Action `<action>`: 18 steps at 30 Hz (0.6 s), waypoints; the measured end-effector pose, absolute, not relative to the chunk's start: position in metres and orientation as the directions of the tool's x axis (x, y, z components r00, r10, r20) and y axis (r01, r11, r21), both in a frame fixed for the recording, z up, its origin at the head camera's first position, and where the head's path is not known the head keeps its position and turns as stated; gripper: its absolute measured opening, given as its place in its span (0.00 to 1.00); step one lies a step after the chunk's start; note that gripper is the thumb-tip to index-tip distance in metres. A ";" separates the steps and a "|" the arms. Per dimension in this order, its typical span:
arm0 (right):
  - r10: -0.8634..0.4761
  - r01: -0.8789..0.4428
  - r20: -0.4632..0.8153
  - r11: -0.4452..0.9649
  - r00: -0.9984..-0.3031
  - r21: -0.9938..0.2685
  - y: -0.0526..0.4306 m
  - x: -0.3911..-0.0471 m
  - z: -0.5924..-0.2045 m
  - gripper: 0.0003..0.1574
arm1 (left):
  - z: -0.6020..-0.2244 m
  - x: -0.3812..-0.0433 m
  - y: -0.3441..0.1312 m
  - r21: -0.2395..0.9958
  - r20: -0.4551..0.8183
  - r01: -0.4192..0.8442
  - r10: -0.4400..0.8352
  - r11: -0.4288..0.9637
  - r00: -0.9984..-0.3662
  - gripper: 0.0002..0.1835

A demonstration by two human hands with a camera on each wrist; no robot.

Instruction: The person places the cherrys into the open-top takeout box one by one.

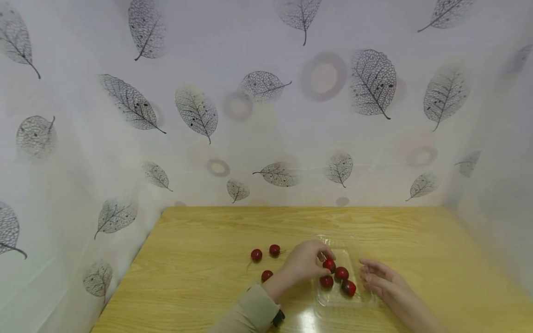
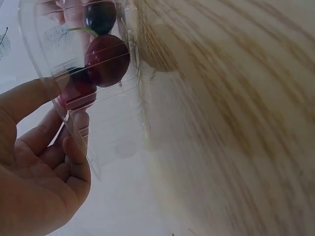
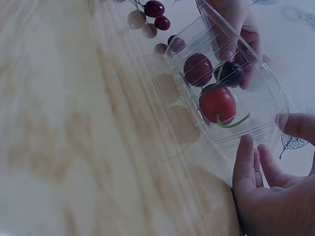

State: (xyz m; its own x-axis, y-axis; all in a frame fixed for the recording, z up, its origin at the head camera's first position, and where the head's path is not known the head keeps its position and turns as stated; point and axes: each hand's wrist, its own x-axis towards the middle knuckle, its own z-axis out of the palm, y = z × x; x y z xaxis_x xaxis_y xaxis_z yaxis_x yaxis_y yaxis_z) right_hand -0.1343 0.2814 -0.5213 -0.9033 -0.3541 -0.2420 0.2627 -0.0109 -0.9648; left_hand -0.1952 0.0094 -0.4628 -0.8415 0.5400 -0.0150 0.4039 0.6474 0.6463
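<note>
A clear plastic container stands on the table, with several dark red cherries in it, among them one cherry with a green stem. Over its left side reaches my left hand, whose thumb and fingers pinch a cherry inside the container. In the left wrist view that cherry shows between the fingers, partly behind the clear wall. My right hand is at the container's right side, fingers fairly straight, holding no cherry. In the right wrist view its fingertips are right at the container's end wall.
Three more cherries lie on the wooden table left of the container: two farther back, including one cherry, and another cherry close to my left wrist. A pale leaf-printed sheet hangs behind the table and along its sides.
</note>
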 end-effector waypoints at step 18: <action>-0.331 0.256 -0.245 0.010 -0.911 -0.967 0.280 -0.134 -0.520 0.41 | -0.460 -0.190 0.013 0.555 -0.026 0.433 0.535 0.710 -0.844 0.16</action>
